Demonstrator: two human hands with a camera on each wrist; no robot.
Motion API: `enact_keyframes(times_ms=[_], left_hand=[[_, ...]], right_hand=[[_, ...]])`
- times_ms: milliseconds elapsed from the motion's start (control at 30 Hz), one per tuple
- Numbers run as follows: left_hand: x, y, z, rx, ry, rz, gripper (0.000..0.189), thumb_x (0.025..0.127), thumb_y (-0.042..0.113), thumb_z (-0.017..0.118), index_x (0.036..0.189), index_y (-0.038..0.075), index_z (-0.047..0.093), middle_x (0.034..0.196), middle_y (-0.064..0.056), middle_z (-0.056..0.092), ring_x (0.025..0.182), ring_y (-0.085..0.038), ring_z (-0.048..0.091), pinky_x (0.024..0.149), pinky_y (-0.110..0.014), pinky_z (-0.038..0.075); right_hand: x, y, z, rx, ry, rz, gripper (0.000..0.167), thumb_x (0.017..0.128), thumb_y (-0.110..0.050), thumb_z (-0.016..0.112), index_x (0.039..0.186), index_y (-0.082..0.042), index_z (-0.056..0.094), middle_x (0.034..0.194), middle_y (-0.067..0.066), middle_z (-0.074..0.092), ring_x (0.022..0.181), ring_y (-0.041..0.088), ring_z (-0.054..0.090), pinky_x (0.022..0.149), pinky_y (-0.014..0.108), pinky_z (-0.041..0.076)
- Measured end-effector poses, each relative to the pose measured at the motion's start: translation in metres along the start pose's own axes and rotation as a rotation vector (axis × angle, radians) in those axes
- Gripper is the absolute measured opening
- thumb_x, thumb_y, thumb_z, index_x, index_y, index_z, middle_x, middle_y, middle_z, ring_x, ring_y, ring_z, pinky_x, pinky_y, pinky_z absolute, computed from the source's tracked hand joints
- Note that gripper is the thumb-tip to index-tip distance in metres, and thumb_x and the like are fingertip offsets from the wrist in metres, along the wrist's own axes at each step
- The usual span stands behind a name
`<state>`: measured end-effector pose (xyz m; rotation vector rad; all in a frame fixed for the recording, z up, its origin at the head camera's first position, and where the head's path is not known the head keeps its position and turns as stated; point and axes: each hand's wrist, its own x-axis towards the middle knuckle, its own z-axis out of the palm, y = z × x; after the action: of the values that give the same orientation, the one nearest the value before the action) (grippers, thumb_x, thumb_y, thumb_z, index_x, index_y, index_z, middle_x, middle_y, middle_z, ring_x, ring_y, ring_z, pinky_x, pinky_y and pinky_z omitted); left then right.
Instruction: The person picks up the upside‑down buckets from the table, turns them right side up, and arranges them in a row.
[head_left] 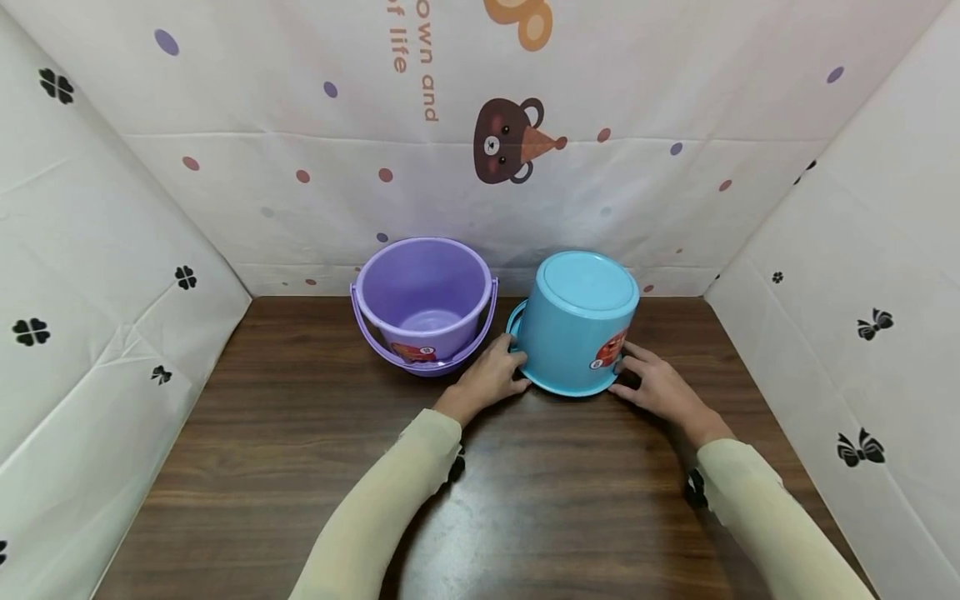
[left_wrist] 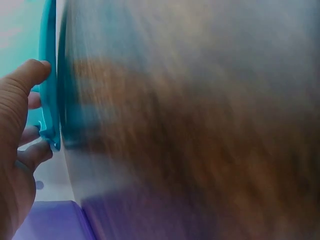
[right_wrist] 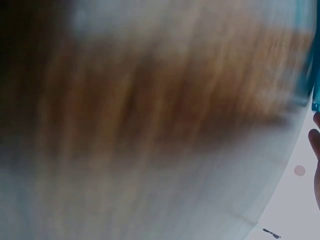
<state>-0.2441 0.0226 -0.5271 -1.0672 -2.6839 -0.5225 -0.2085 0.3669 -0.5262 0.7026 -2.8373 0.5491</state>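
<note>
Plastic, by its look, should make the blue bucket (head_left: 562,337) in the head view light, stiff and a little slippery, so its flared rim (head_left: 562,392) seems the surest hold. It is upside down towards the back of the surface (head_left: 577,483), beside an upright purple bucket (head_left: 423,287); the left hand (head_left: 487,375) and the right hand (head_left: 656,385) pinch the rim from opposite sides. The surface is dark, wood-grained and glossy, with white printed sheets (head_left: 262,208) on three sides and a bear print (head_left: 500,137) behind.

The left wrist view has thumb (left_wrist: 34,72) and fingers (left_wrist: 36,152) clamped about the rim; the rest is mostly blurred.

The right wrist view catches only fingertips (right_wrist: 314,135) near blue plastic; from there alone, I cannot tell the grip.
</note>
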Motion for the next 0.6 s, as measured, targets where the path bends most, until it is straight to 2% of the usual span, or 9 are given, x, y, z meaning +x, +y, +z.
enact_keyframes(times_ms=[300,600], left_hand=[[-0.003,0.002,-0.006,-0.014,-0.011,-0.017,0.020,0.090,0.025,0.080,0.096,0.012,0.066,0.133,-0.023,0.056,0.120,-0.034,0.060,0.104,-0.042,0.053],[-0.008,0.005,-0.008,-0.033,0.018,-0.008,0.016,0.092,0.020,0.077,0.096,0.012,0.063,0.134,-0.022,0.055,0.116,-0.034,0.062,0.098,-0.042,0.055]], right_hand=[[-0.005,-0.003,-0.001,-0.018,0.055,-0.059,0.029,0.079,-0.017,0.090,0.095,-0.011,0.067,0.147,0.027,0.053,0.129,0.048,0.056,0.096,0.062,0.054],[-0.012,-0.008,-0.005,0.022,0.059,-0.041,0.024,0.083,-0.011,0.085,0.095,-0.011,0.065,0.147,0.029,0.052,0.132,0.049,0.053,0.097,0.065,0.052]])
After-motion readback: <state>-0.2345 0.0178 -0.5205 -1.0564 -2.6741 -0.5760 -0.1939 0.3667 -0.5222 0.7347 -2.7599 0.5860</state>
